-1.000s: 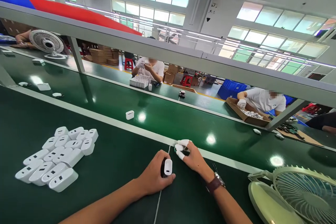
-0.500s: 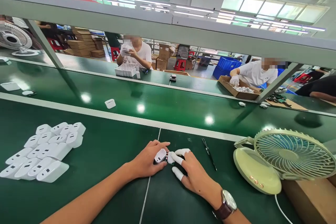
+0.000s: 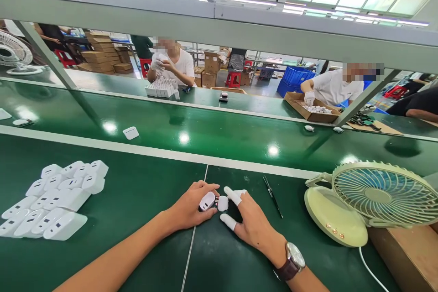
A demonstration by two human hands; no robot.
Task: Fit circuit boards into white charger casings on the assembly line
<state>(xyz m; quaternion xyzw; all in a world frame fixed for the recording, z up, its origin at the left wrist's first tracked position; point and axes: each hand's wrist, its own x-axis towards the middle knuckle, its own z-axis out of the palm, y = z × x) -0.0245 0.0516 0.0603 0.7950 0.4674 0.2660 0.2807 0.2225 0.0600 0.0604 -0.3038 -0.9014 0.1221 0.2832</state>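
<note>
A white charger housing with small slots in its end face is held between the thumb and fingers of my left hand. Against its right side sits a small rounded white block, with tiny metallic parts in the gap between the two. My right hand, with white finger cots on its fingertips and a watch on the wrist, is open. Its thumb and forefinger stand apart around the right side of the white block. To the right of that hand lies a pair of dark tweezers.
White charger housings stand grouped at the left. A green fan occupies the right, beside a cardboard box. Along the green belt lie a white cover and small parts. Two co-workers sit opposite.
My right forefinger and thumb have spread away from the white block, which now shows more fully. Items on the belt have shifted left. My left hand keeps its hold on the housing.
</note>
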